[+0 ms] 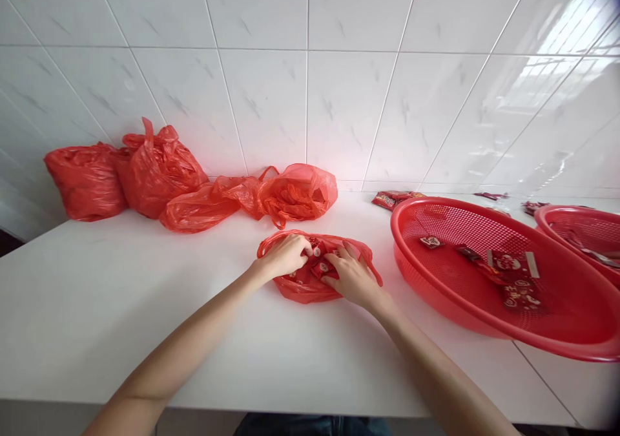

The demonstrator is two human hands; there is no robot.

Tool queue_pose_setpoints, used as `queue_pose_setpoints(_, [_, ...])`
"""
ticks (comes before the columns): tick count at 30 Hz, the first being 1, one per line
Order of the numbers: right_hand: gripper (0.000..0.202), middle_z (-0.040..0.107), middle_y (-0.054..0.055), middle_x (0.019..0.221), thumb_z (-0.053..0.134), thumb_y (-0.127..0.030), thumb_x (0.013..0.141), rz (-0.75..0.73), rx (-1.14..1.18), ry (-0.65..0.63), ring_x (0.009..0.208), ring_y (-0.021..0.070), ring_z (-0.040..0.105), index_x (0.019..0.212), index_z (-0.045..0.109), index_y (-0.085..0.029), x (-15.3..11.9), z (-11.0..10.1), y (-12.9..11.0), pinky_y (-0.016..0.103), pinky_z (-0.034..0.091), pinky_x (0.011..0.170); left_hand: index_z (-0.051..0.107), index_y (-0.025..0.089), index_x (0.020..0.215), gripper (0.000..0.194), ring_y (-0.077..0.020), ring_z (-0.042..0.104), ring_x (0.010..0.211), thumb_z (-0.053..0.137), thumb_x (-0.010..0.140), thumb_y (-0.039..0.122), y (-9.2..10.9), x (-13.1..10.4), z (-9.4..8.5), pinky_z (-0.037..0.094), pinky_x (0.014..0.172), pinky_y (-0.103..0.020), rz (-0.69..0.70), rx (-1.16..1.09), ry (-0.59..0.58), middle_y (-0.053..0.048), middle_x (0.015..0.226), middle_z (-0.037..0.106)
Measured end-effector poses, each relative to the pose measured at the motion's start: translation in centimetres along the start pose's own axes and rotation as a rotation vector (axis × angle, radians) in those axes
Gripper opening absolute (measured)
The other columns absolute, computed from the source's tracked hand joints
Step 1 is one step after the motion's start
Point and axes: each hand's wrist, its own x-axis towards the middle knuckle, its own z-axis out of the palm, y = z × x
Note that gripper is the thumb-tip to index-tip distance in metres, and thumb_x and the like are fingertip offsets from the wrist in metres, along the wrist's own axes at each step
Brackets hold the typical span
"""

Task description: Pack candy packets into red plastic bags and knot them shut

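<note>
An opened red plastic bag [305, 294] lies on the white table in front of me, with small red-wrapped packets [320, 267] inside that carry pale round marks. My left hand [289, 255] reaches in over the bag's left side, its fingers curled in among the packets; what they hold, if anything, is hidden. From the right, my right hand [353, 277] rests on the packets and the bag's edge. Its fingers are spread, with the thumb apart and touching a packet.
Red plastic bags stand along the tiled wall: a full bag [87, 184], a tied bag [157, 171] and crumpled bags [295, 194]. On the right, a large red basket [450, 307] holds several wrapped packets [516, 281]. A second red basket [581, 219] and loose packets [390, 199] are beyond it.
</note>
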Motion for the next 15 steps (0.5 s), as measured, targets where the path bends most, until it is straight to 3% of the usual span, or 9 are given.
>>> queue_pose_setpoints(5, [0.024, 0.054, 0.019, 0.13, 0.054, -0.033, 0.094, -0.031, -0.025, 0.076, 0.137, 0.0351, 0.038, 0.108, 0.063, -0.016, 0.1, 0.3, 0.3, 0.043, 0.049, 0.095, 0.073, 0.021, 0.087, 0.025, -0.0215, 0.067, 0.092, 0.05, 0.082, 0.011, -0.3, -0.3, -1.2, 0.046, 0.077, -0.03, -0.088, 0.077, 0.055, -0.006, 0.096, 0.074])
queue_pose_setpoints(9, [0.028, 0.05, 0.022, 0.136, 0.062, -0.032, 0.089, -0.036, -0.03, 0.071, 0.135, 0.0357, 0.041, 0.11, 0.062, -0.014, 0.1, 0.0, 0.3, 0.043, 0.046, 0.1, 0.069, 0.023, 0.092, 0.02, -0.0221, 0.066, 0.093, 0.063, 0.074, 0.016, 0.0, -1.2, -2.7, 0.046, 0.073, -0.028, -0.161, 0.117, -0.001, -0.005, 0.098, 0.072])
queue_pose_setpoints(13, [0.038, 0.046, 0.022, 0.141, 0.067, -0.027, 0.084, -0.042, 0.029, 0.076, 0.131, 0.034, 0.047, 0.118, 0.061, -0.013, -0.4, -1.2, 0.3, 0.039, 0.046, 0.1, 0.063, 0.025, 0.094, 0.033, -0.0233, 0.065, 0.089, 0.069, 0.063, 0.016, 0.1, -2.2, -4.0, 0.044, 0.066, -0.027, -0.194, 0.157, -0.149, -0.003, 0.098, 0.07])
queue_pose_setpoints(15, [0.044, 0.046, 0.02, 0.14, 0.065, -0.025, 0.083, -0.052, 0.062, 0.095, 0.129, 0.0322, 0.049, 0.126, 0.057, -0.016, -0.6, -1.9, 0.3, 0.037, 0.048, 0.097, 0.061, 0.026, 0.107, 0.048, -0.0249, 0.065, 0.092, 0.068, 0.061, 0.014, 0.0, -2.6, -4.4, 0.043, 0.066, -0.028, -0.165, 0.144, -0.124, -0.005, 0.106, 0.069])
